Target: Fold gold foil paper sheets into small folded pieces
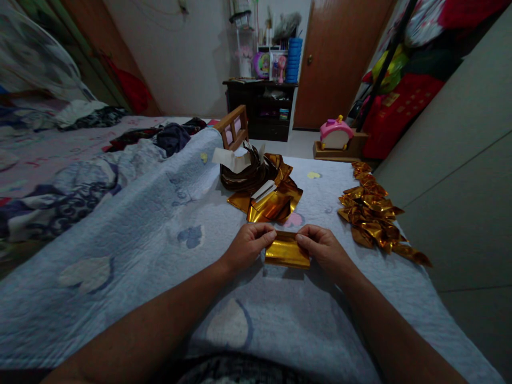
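Observation:
A small sheet of shiny gold foil paper (287,255) is stretched between my hands, its top edge folded or rolled over. My left hand (252,242) pinches its upper left corner between thumb and fingers. At the upper right corner my right hand (320,245) grips it the same way. Just beyond lies a loose pile of gold foil sheets (276,205), with some white undersides showing. Behind that pile sits a dark, curled stack of paper (242,178). On the right, a heap of folded gold foil pieces (372,213) runs along the bed's edge.
A light blue quilt with heart patterns (168,277) covers the bed beneath my hands. Rumpled clothes (172,138) lie to the left. Past the far edge stand a wooden rail (234,125), a dark cabinet (260,114) and a pink toy (336,133). A pale cabinet panel (460,176) rises on the right.

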The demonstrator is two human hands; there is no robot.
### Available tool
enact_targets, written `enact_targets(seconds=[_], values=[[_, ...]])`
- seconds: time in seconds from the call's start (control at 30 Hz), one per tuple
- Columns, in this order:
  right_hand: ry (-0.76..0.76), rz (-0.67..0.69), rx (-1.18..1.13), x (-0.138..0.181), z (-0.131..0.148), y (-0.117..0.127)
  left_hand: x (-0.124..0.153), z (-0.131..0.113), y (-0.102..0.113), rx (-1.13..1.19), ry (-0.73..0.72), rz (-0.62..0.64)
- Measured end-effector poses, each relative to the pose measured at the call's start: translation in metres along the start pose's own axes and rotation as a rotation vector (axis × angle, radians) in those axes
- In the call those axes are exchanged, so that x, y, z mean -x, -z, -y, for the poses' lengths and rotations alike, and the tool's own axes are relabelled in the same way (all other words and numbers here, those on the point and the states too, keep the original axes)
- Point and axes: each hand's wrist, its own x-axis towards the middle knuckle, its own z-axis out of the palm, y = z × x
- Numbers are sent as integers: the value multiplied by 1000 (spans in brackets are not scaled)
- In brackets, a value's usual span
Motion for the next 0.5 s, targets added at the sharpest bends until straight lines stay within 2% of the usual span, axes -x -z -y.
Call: enact_targets(seconds=[0.5], values=[[-9, -9, -2, 1, 0, 0, 0, -3, -1, 19, 4, -17]])
